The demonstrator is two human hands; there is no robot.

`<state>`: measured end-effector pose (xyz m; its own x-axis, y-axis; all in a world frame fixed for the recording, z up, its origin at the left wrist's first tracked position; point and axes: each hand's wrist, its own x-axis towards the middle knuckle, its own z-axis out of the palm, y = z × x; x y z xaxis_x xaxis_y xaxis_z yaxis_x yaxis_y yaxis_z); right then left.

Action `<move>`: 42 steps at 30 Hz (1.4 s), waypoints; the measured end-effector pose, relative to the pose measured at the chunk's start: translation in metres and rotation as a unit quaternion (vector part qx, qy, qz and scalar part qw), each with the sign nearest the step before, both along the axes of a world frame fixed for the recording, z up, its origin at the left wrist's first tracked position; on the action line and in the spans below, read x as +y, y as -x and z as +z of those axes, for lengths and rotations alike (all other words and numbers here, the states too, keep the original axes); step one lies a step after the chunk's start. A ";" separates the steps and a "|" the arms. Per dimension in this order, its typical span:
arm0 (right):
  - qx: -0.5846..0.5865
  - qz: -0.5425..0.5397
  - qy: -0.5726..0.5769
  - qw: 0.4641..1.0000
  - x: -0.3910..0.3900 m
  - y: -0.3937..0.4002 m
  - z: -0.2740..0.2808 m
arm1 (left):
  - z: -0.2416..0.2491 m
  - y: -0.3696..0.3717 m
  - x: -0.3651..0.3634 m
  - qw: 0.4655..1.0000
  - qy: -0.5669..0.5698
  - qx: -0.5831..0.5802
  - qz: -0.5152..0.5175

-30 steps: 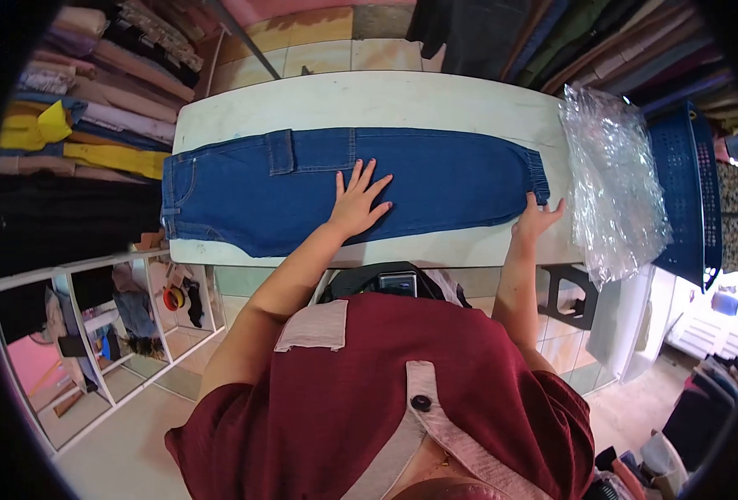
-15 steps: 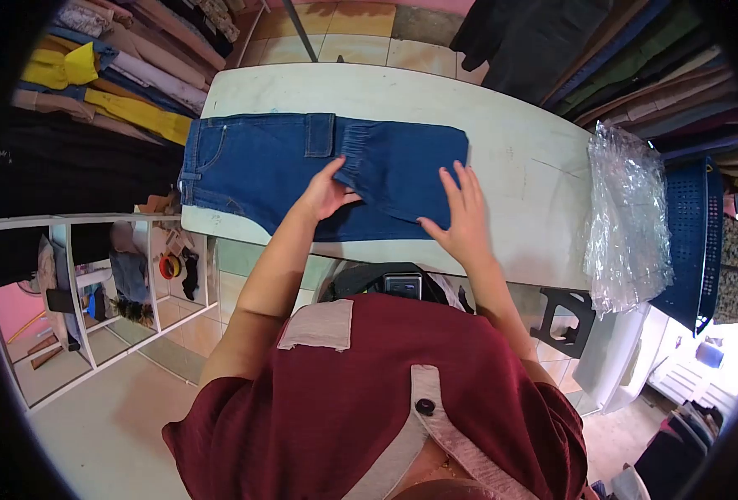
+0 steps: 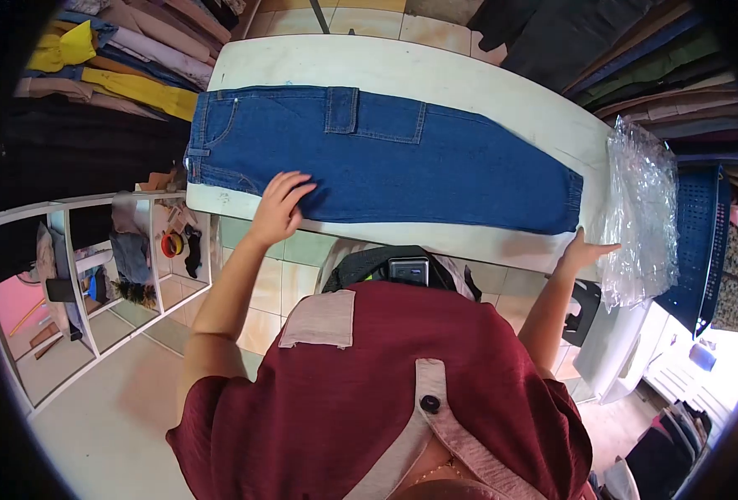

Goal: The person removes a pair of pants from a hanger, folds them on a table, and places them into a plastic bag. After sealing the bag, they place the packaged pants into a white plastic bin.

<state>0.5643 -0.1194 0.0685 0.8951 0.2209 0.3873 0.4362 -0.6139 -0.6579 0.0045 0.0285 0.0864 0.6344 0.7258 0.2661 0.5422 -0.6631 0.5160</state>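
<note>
A pair of blue denim cargo jeans (image 3: 460, 179) lies stretched lengthwise on the white table (image 3: 502, 87), waistband at the left and gathered elastic cuff at the right. A flapped pocket shows along its far side. Over the near edge, close to the waist end, my left hand (image 3: 280, 208) hovers with its fingers spread and slightly bent. My right hand (image 3: 584, 252) is open beside the cuff's near corner, one digit right at the hem and the others pointing toward the clear plastic bags (image 3: 640, 221).
A blue plastic basket (image 3: 695, 250) stands beyond the bags at the right. Clothes hang on both sides, including a yellow garment (image 3: 140, 93) at the left. White shelving (image 3: 81, 292) is at lower left, and a dark bag (image 3: 360, 273) sits below the table's near edge.
The folded-over leg has been opened out to the right, so the jeans now lie at full length. My left hand moved left, my right hand right toward the bags.
</note>
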 end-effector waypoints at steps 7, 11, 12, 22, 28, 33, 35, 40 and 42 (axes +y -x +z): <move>-0.140 0.612 0.101 0.772 0.040 0.124 0.018 | -0.020 0.036 -0.005 0.987 -0.019 0.127 -0.097; -0.130 0.679 0.143 0.708 0.053 0.175 0.005 | -0.036 0.046 0.007 0.988 0.000 0.134 -0.077; -0.130 0.680 0.141 0.708 0.054 0.177 -0.002 | -0.031 0.041 0.010 0.988 -0.001 0.135 -0.076; -0.127 0.630 0.208 0.738 0.061 0.190 0.007 | -0.026 0.012 0.050 0.981 0.076 0.159 0.080; -0.137 0.555 0.261 0.778 0.041 0.142 -0.015 | -0.041 0.016 0.051 0.989 0.035 0.092 0.109; -0.084 0.472 0.297 0.826 0.043 0.113 -0.010 | -0.034 0.006 0.061 0.967 0.142 0.146 0.153; -0.023 0.435 0.331 0.837 0.044 0.110 -0.011 | -0.036 0.002 0.059 0.986 0.061 0.037 0.152; -0.115 0.371 0.366 0.846 0.062 0.157 0.025 | -0.036 -0.006 0.047 0.993 -0.102 0.061 0.016; -0.121 0.459 0.291 0.831 0.081 0.202 0.037 | -0.043 -0.014 0.038 0.998 -0.052 0.041 0.020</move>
